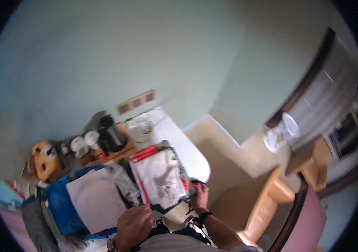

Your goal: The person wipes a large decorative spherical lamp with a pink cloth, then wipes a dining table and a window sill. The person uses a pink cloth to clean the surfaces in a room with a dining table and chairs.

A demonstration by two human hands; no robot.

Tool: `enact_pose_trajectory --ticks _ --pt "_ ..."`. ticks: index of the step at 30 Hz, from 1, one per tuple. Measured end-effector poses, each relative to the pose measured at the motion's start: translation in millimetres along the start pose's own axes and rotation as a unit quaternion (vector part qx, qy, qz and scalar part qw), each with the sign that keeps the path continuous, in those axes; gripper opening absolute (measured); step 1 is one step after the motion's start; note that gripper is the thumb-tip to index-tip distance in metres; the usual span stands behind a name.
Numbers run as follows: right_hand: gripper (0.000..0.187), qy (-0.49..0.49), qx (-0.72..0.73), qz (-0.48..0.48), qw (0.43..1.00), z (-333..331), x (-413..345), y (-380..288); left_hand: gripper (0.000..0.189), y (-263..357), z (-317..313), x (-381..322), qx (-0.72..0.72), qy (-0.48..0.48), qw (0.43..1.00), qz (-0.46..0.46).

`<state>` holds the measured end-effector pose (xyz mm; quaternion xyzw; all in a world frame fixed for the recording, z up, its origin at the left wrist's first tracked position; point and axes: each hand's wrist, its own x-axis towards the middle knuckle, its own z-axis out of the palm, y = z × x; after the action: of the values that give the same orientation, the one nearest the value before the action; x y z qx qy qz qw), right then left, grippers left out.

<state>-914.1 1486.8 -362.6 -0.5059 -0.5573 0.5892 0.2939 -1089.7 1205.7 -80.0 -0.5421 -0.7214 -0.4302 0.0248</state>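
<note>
My left hand (134, 222) is raised at the near edge of a white table (194, 154), just below a pile of clothes; whether it holds anything is not clear. At the table's right side, my right hand (199, 197) touches the corner of a folded stack with a white garment (160, 176) on top and red and dark cloth around it. Its fingertips are partly hidden among dark fabric. Left of that stack lie a grey patterned garment (122, 182), a folded pale cloth (97, 201) and a blue garment (63, 204).
An electric kettle (114, 138), white cups (92, 138) and a clear plastic bag (139, 129) stand along the wall. An orange animal-faced item (45, 160) sits at the left. Grey cloth (38, 220) hangs nearby. A tan chair (267, 201) and a white plastic stool (281, 134) are right.
</note>
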Motion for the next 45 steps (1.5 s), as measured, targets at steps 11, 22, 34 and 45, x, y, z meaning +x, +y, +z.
enact_pose_trajectory --ticks 11,22,34,45 --pt "0.063 0.079 -0.24 -0.241 0.937 -153 -95 -48 0.026 91 96 32 -0.049 -0.159 0.983 0.074" --pt "0.047 0.304 -0.322 -0.256 0.859 -333 -170 18 0.031 244 257 40 -0.182 -0.264 0.904 0.284" --pt "0.062 0.25 -0.266 -0.154 0.918 -337 -114 21 0.035 234 386 56 -0.194 -0.416 0.85 0.259" --pt "0.068 0.312 -0.251 -0.064 0.914 -367 26 -7 0.062 177 563 109 -0.264 -0.389 0.854 0.224"
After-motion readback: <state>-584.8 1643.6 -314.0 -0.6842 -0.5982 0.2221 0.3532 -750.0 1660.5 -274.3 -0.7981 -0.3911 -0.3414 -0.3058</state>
